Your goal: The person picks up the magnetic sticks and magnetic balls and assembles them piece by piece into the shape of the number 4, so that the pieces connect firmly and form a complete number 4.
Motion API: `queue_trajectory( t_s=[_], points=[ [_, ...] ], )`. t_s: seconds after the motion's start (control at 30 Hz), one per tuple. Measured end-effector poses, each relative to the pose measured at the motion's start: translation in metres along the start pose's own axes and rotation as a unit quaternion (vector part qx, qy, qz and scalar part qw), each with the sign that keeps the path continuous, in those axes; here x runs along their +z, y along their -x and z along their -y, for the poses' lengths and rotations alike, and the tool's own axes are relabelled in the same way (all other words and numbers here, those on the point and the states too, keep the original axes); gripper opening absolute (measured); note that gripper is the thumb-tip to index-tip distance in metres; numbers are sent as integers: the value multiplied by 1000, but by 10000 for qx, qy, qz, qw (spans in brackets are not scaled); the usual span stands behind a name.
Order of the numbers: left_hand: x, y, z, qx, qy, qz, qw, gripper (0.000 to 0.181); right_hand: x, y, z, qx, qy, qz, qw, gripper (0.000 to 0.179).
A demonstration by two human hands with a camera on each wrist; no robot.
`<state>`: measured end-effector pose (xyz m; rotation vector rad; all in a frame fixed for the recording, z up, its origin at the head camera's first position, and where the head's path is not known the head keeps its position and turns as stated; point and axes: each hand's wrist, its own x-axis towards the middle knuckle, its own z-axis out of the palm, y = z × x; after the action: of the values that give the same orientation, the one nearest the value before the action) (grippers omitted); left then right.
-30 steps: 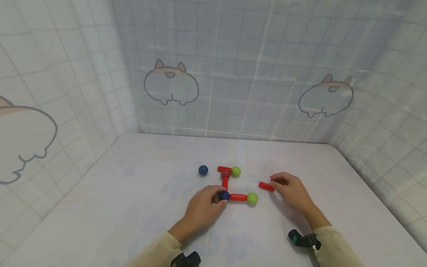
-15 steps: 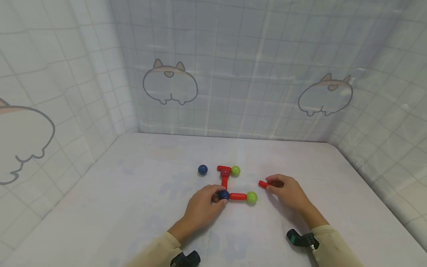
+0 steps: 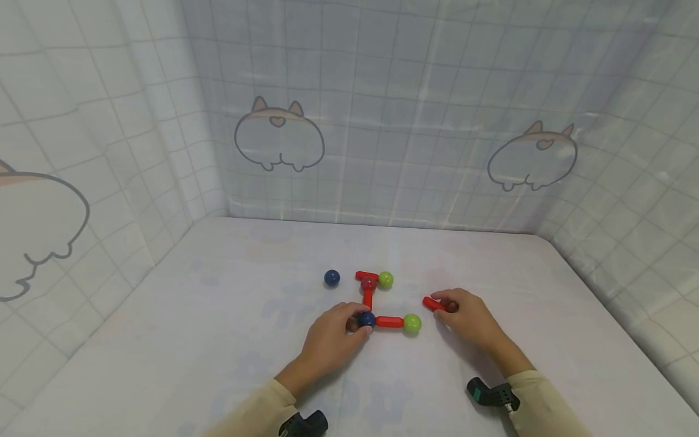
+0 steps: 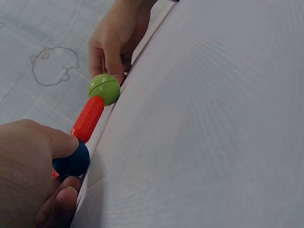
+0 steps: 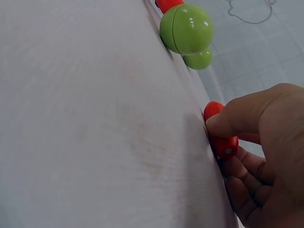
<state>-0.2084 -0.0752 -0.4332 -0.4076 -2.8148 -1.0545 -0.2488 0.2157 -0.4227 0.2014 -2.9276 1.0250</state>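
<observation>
My left hand (image 3: 334,335) holds a dark blue ball (image 4: 75,160) between thumb and fingers. From that ball a red rod (image 3: 389,322) runs right to a green ball (image 3: 412,323), and another red rod (image 3: 368,298) runs back to a red ball (image 3: 369,283). To the right, my right hand (image 3: 466,312) pinches a separate short red rod (image 5: 225,143) low at the tabletop, thumb on its near side. One end of this rod, with a small grey metallic spot, shows in the right wrist view.
Behind the joined pieces lie a red rod (image 3: 366,275) by the red ball and a second green ball (image 3: 386,279). A loose blue ball (image 3: 332,278) sits to their left. Tiled-pattern sheets (image 3: 371,121) wall the white table (image 3: 262,364) at back and sides.
My right hand has shifted slightly left and its fingers have closed round the loose red rod. The left hand stays on the blue ball.
</observation>
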Motion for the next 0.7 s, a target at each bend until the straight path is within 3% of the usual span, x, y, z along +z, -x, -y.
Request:
queue_trajectory(
  t_s=[0.7],
  points=[
    [-3, 1, -2, 5, 80, 24, 10000, 39, -5, 4, 2, 24, -574, -25, 9983, 37]
  ],
)
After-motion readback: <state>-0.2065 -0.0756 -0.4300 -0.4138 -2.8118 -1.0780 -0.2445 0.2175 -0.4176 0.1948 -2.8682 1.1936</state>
